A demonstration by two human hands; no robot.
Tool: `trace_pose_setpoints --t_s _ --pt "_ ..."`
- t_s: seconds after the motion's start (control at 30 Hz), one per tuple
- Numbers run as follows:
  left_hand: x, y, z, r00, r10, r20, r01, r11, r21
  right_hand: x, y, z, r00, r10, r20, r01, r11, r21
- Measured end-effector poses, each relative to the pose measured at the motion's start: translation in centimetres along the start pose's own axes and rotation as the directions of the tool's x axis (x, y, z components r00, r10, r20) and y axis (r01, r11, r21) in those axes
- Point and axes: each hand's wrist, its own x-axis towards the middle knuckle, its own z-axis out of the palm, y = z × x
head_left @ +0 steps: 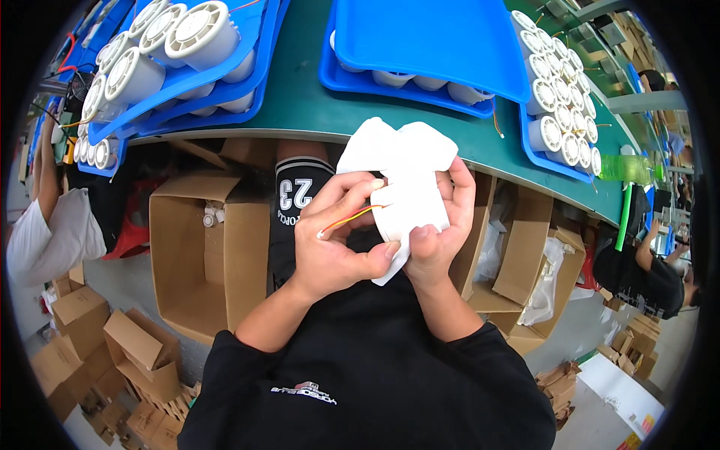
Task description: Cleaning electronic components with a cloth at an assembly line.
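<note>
Both my hands hold a white wired part (409, 202) in front of my chest, below the table edge. Its lower section looks rounded, and two broad white flaps (397, 146) spread out at its top. Whether these are thin sheet wrapped around it, I cannot tell. My left hand (326, 244) pinches its left side, with the thumb at the lower end. A short red and yellow wire (352, 216) with a small white plug lies across the left fingers. My right hand (444, 232) closes around the right side, thumb at the front.
A green table (300, 82) carries blue trays (431, 37) with several white cylindrical units (202, 34). More units stand at right (562, 97). Open cardboard boxes (187, 247) stand beneath. Other people sit at left (56, 232) and right (637, 262).
</note>
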Motion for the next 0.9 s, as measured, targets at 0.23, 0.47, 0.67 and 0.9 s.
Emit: trace_pose_setpoints --t_s 0.23,0.47,0.67,0.9 --pt "-0.3 0.2 -0.5 0.980 -0.193 0.057 0.201 0.928 -0.315 1.5 0.0 -3.0 0.887 -0.165 0.432 0.272 0.942 -0.199" --pt "-0.3 0.4 -0.5 0.997 0.072 0.013 -0.073 0.981 0.180 0.7 -1.8 -0.8 0.948 -0.089 0.305 0.183 0.937 -0.296" --pt "0.2 -0.3 -0.6 0.971 0.237 0.031 -0.236 0.931 0.277 0.1 -2.2 -0.5 0.975 -0.014 0.220 0.081 0.951 -0.298" --pt "0.1 -0.9 -0.9 0.958 0.285 0.038 -0.276 0.877 0.393 -0.3 -2.1 -0.4 0.987 -0.019 0.157 0.076 0.927 -0.367"
